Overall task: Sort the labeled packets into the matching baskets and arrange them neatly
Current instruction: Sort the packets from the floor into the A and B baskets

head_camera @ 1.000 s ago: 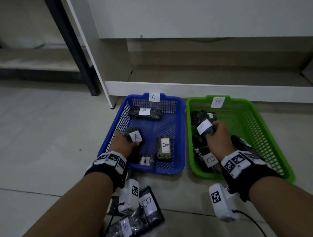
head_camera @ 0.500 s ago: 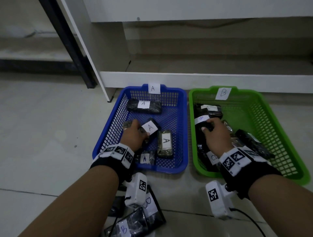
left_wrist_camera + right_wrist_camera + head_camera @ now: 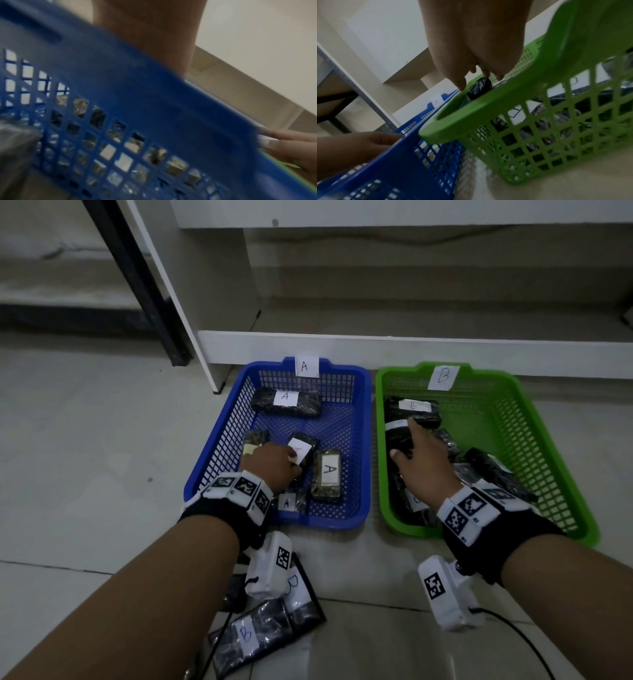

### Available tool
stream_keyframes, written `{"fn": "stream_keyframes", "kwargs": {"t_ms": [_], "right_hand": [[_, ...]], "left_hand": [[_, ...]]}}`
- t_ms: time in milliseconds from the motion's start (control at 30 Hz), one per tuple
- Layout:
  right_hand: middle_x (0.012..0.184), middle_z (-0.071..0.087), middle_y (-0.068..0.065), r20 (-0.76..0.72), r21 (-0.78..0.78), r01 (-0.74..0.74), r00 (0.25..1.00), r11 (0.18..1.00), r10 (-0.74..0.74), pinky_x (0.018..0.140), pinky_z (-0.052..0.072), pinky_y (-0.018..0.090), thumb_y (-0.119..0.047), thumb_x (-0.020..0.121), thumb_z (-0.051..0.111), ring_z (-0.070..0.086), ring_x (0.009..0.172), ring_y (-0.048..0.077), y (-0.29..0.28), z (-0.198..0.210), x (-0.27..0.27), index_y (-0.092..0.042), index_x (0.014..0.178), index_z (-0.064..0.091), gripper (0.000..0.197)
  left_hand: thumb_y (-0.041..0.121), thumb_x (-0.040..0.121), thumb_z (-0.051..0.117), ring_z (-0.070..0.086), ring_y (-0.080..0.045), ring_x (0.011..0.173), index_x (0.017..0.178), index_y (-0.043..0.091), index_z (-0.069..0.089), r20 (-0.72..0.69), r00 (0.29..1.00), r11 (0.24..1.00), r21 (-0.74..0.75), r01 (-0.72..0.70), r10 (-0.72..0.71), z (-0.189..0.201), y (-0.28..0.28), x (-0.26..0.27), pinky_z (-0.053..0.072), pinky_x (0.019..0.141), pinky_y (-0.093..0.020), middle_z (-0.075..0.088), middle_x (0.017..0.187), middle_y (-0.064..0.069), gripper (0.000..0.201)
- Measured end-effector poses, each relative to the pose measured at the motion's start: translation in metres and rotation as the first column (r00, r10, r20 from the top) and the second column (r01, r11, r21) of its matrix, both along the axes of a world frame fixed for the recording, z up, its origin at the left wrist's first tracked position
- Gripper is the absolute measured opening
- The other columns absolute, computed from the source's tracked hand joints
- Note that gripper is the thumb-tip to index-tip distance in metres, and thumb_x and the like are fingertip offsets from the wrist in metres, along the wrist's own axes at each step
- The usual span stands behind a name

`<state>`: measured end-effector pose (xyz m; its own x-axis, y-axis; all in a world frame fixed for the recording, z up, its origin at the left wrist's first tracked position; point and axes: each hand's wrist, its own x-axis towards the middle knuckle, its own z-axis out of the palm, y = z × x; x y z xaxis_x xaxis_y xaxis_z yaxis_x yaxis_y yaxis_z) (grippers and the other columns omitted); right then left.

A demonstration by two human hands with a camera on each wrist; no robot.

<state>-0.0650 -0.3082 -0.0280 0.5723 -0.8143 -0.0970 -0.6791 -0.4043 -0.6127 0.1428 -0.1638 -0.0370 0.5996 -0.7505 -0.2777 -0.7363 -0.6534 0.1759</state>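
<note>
The blue basket [image 3: 364, 440] bears an A tag and the green basket [image 3: 534, 419] a B tag. Inside the blue one, my left hand [image 3: 291, 460] grips a dark packet with a white A label [image 3: 305, 448], thumb on the label. In the green basket my right hand [image 3: 404, 440] lies with fairly straight fingers on a dark B packet [image 3: 394, 431] at the left wall. The right wrist view shows those fingertips [image 3: 485, 72] just above the packet [image 3: 479, 86]. In the left wrist view the blue basket's wall [image 3: 154, 108] hides my fingers.
Other A packets [image 3: 286, 402] [image 3: 327, 474] lie in the blue basket, and more B packets [image 3: 414, 407] [image 3: 493, 470] in the green one. Loose B packets [image 3: 260, 635] sit on the floor under my left wrist. A white shelf base [image 3: 376, 347] stands right behind the baskets.
My left hand has carried the A packet a little to the right inside the blue basket. My right hand has lowered the B packet by the green basket's left wall and straightened its fingers.
</note>
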Motion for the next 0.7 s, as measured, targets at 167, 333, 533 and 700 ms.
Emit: {"fn": "stream_keyframes", "kwargs": {"t_ms": [167,333,533,700], "right_hand": [[0.136,0.049,0.010,0.058,-0.220,-0.051,0.996,0.974,0.065,0.106,0.035,0.045,-0.023,0.089,0.056,0.040,0.127,0.031,0.028,0.016,-0.026,-0.016,0.136,0.042,0.050],[0.108,0.060,0.013,-0.023,-0.437,-0.198,0.978,0.877,0.209,0.086,0.044,0.044,-0.014,0.074,0.055,0.053,0.103,0.035,0.066,0.026,-0.084,-0.009,0.109,0.059,0.035],[0.103,0.062,0.012,-0.309,-0.217,-0.501,0.849,0.838,0.428,0.082,0.046,0.040,-0.011,0.081,0.051,0.055,0.097,0.030,0.065,0.059,-0.165,-0.009,0.107,0.061,0.028],[0.110,0.059,-0.001,-0.439,-0.049,-0.483,0.797,0.874,0.415,0.089,0.044,0.033,-0.024,0.091,0.051,0.054,0.102,0.017,0.063,0.067,-0.249,-0.020,0.117,0.057,0.027]], "left_hand": [[0.021,0.090,0.056,0.058,-0.022,0.103,0.124,0.017,0.053,-0.107,0.990,0.880,-0.474,0.035,-0.097,0.015,0.013,-0.040,0.047,0.089,-0.036,0.060,0.116,-0.005,0.035],[0.012,0.086,0.053,0.053,-0.015,0.086,0.113,0.014,0.055,0.029,0.943,0.701,-0.661,0.268,-0.332,0.032,0.028,-0.119,0.043,0.076,-0.027,0.057,0.097,0.000,0.027],[0.017,0.080,0.053,0.057,-0.022,0.085,0.097,0.018,0.051,-0.155,0.724,0.723,-0.352,0.595,-0.672,0.026,0.037,-0.210,0.043,0.071,-0.029,0.056,0.092,0.003,0.017],[0.042,0.082,0.064,0.051,-0.020,0.102,0.124,0.023,0.044,-0.396,0.566,0.578,0.102,0.810,-0.724,0.007,0.037,-0.252,0.041,0.085,-0.029,0.050,0.119,-0.002,0.051]]}}
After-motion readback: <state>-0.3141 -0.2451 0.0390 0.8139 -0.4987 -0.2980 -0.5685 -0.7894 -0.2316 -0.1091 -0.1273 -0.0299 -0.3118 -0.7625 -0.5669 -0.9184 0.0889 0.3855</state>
